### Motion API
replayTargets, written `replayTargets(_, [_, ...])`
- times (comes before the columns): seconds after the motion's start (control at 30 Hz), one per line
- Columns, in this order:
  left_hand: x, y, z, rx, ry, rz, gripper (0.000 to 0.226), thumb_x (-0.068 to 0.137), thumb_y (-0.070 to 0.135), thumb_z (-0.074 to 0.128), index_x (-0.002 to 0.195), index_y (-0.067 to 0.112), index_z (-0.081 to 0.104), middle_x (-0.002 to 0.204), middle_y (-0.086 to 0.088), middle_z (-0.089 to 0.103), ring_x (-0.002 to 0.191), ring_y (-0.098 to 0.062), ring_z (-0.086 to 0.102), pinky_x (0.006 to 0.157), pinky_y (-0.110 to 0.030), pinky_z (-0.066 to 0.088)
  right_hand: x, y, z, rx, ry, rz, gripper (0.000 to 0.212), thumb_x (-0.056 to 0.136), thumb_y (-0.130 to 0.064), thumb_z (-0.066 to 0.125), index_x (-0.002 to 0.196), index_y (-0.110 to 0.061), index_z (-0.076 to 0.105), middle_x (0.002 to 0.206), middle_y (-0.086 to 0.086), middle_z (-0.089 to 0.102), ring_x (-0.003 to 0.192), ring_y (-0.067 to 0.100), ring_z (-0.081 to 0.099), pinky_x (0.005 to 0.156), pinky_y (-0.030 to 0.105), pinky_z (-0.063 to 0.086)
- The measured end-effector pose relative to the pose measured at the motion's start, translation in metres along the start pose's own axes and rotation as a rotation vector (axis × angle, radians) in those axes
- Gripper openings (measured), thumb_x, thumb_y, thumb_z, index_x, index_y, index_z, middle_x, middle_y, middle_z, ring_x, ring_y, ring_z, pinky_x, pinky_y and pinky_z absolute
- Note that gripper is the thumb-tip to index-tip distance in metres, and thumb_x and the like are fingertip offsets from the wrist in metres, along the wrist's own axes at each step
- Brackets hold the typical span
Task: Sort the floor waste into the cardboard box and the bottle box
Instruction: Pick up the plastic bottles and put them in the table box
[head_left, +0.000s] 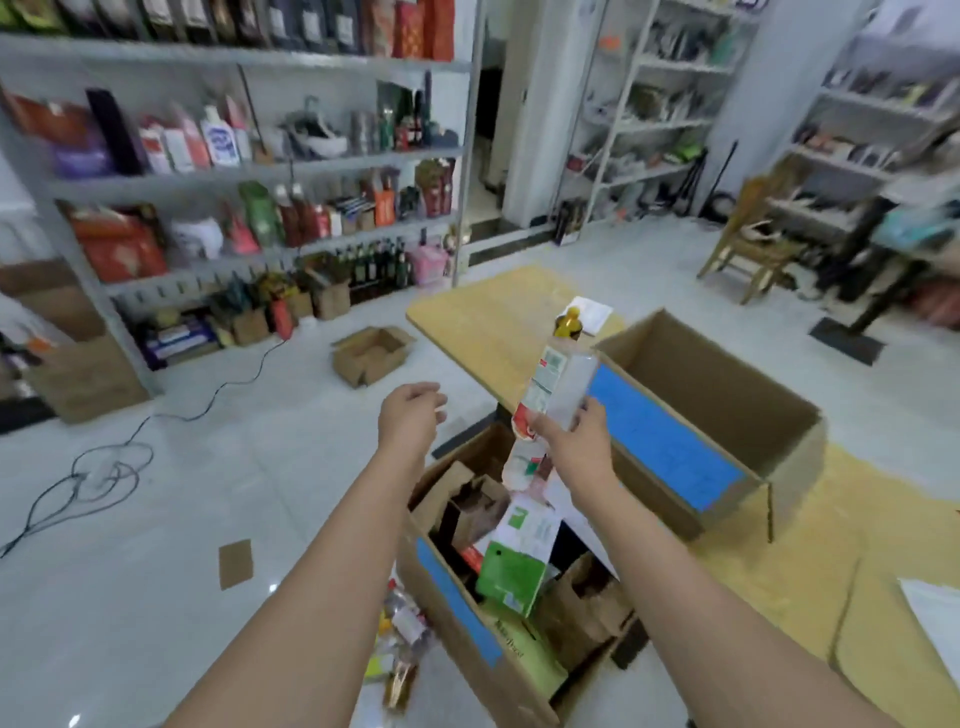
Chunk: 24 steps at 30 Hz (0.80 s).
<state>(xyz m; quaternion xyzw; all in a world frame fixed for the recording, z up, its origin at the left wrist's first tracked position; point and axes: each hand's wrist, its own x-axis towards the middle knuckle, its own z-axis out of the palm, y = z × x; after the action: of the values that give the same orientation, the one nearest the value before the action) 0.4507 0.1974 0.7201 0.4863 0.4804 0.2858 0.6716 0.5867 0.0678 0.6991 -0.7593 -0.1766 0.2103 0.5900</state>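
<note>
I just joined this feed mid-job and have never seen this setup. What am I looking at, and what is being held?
No machine: these are a person's bare arms, filmed by one wide-angle camera worn on the head, looking down. The right hand grips a clear plastic bottle with a yellow cap above two blue-taped cardboard boxes. The near box holds cardboard scraps and a green carton; the far box looks empty. The left hand is loosely open, holding nothing. On the floor lie a heap of plastic bottles, a flat cardboard piece and a small open box.
</note>
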Motion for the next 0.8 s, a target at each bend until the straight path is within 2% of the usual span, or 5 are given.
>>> replayTargets(0.1, [-0.017,0.016,0.048,0.052,-0.123,0.037,0.015,0.093,0.017,0.059,0.107,0.020,0.064,0.111,-0.002,0.068,0.094,-0.015,0.066,0.074,-0.029,0.049,-0.004,-0.014,-0.058,0.059,0.081,-0.019,0.068,0.083,-0.027,0.076,0.139,-0.024,0.036,0.124,-0.002,0.057,0.106,0.019,0.061,0.090,0.046,0.054])
replayTargets(0.2, [-0.034,0.019,0.095,0.123,-0.265,0.074,0.013,0.091,0.018,0.063,0.102,0.025,0.064,0.110,0.001,0.069,0.096,-0.015,0.067,0.081,-0.032,0.051,-0.007,-0.011,-0.110,0.093,0.158,-0.056,0.064,0.086,-0.024,0.072,0.138,-0.030,0.034,0.116,-0.006,0.056,0.094,0.012,0.062,0.075,0.035,0.057])
replayTargets(0.4, [-0.051,0.007,0.161,0.216,-0.373,0.091,0.014,0.092,0.018,0.063,0.103,0.025,0.064,0.114,0.001,0.067,0.097,-0.016,0.067,0.067,-0.025,0.046,0.023,0.001,-0.185,0.141,0.201,-0.064,0.073,0.083,-0.019,0.074,0.142,-0.029,0.032,0.122,-0.003,0.057,0.097,0.005,0.059,0.072,0.023,0.049])
replayTargets(0.57, [-0.034,-0.003,0.221,0.236,-0.307,0.090,0.023,0.095,0.018,0.060,0.117,0.022,0.058,0.114,-0.001,0.065,0.094,-0.012,0.066,0.062,-0.021,0.045,0.094,0.008,-0.240,0.110,0.212,-0.112,0.073,0.080,-0.025,0.078,0.141,-0.031,0.037,0.124,-0.004,0.062,0.108,0.014,0.063,0.093,0.042,0.053])
replayTargets(0.8, [0.004,-0.052,0.323,0.467,-0.429,0.001,0.086,0.087,0.015,0.070,0.151,0.036,0.017,0.144,-0.014,0.043,0.126,-0.026,0.050,0.090,-0.035,0.046,0.205,0.041,-0.289,0.040,0.177,-0.084,0.076,0.081,-0.027,0.077,0.142,-0.027,0.030,0.121,-0.010,0.052,0.104,0.008,0.056,0.087,0.031,0.050])
